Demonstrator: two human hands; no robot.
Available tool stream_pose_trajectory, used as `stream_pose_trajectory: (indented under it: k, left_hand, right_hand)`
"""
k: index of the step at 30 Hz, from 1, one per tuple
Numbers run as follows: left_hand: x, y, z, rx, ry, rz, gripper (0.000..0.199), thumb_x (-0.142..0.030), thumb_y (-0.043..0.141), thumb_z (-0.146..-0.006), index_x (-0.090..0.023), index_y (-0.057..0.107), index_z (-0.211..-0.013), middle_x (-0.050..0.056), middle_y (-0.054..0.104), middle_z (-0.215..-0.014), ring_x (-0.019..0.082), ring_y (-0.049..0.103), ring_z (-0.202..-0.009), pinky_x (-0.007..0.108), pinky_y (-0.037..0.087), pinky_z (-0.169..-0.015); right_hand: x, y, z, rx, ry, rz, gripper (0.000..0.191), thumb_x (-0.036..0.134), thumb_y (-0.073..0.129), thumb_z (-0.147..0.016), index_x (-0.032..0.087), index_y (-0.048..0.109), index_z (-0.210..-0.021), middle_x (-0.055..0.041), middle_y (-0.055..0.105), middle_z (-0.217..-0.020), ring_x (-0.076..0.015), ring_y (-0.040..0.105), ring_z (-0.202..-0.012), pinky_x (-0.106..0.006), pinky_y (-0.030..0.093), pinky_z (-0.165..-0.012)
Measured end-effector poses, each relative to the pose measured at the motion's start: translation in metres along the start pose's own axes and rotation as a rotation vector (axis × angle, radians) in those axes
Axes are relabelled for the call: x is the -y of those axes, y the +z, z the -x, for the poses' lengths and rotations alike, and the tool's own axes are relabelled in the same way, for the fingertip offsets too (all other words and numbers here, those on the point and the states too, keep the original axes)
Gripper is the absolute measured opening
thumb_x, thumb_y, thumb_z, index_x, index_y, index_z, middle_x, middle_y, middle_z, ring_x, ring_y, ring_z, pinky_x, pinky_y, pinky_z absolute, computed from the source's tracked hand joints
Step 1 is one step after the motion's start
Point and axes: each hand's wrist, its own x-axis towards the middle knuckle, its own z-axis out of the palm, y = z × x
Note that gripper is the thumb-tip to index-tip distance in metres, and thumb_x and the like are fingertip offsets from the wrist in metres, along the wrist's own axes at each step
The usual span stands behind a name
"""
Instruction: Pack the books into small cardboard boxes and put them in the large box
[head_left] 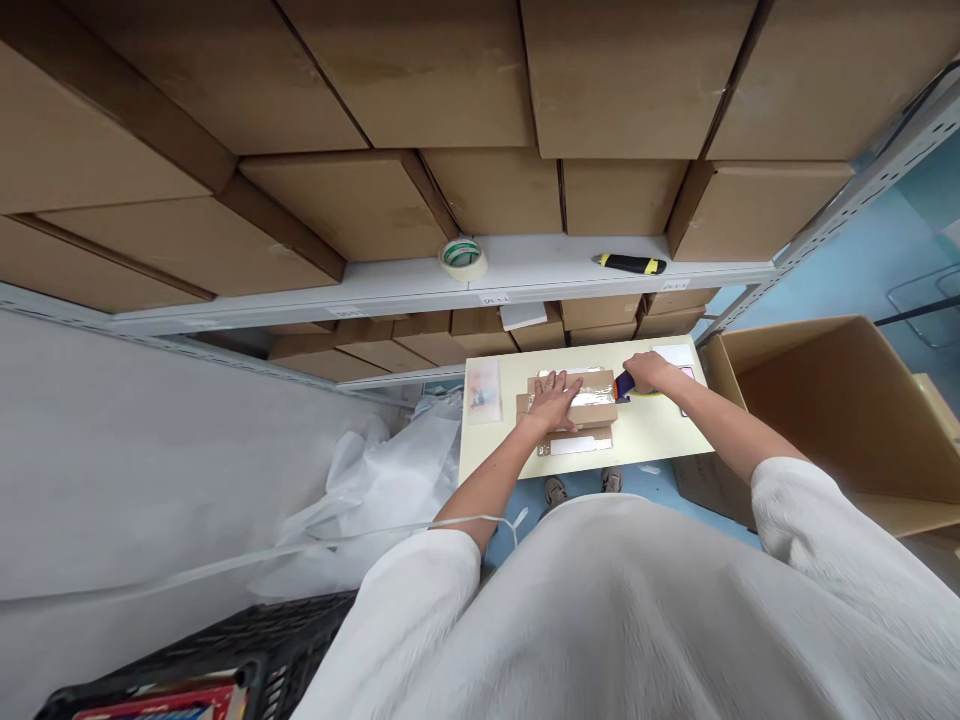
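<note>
A small cardboard box (600,412) with shiny clear tape along its top rests on a pale yellow board (652,437). My left hand (553,402) lies on the box with its fingers spread. At the box's right end, my right hand (646,372) is closed round a dark blue and orange tape dispenser (624,386). Below the box, nearer to me, is a flat cardboard piece with a white label (576,443). A clear plastic packet (483,391) lies on the board's left side. Part of the dispenser is hidden by my right hand.
Shelves (540,250) ahead hold many boxes, a tape roll (463,259) and a black and yellow cutter (631,264). A large open carton (847,400) stands right. White plastic sheeting (382,480) and a black crate (262,640) are left. A white cord (300,547) crosses my left arm.
</note>
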Motion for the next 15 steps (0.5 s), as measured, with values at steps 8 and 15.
stream_pose_trajectory:
  k: [8, 15]
  left_hand:
    - [-0.0002, -0.0014, -0.0004, -0.007, 0.006, -0.027, 0.139, -0.062, 0.094, -0.07, -0.036, 0.01, -0.177, 0.017, 0.001, -0.185, 0.049, -0.002, -0.169, 0.072, 0.004, -0.132]
    - [-0.0008, -0.0027, -0.0003, -0.001, 0.002, -0.011, 0.14, -0.061, 0.095, -0.069, -0.036, 0.01, -0.177, 0.017, 0.0, -0.185, 0.049, -0.003, -0.169, 0.071, 0.003, -0.132]
  right_hand:
    - [0.0014, 0.0022, 0.0046, -0.045, -0.008, 0.033, 0.047, 0.031, 0.082, -0.079, 0.016, 0.076, -0.123, -0.0214, 0.078, -0.117, -0.0374, 0.076, -0.108, -0.041, 0.056, -0.09]
    - [0.0014, -0.0008, 0.0053, -0.003, 0.008, -0.003, 0.048, 0.027, 0.082, -0.076, 0.014, 0.078, -0.122, -0.0231, 0.077, -0.12, -0.0384, 0.076, -0.107, -0.04, 0.057, -0.085]
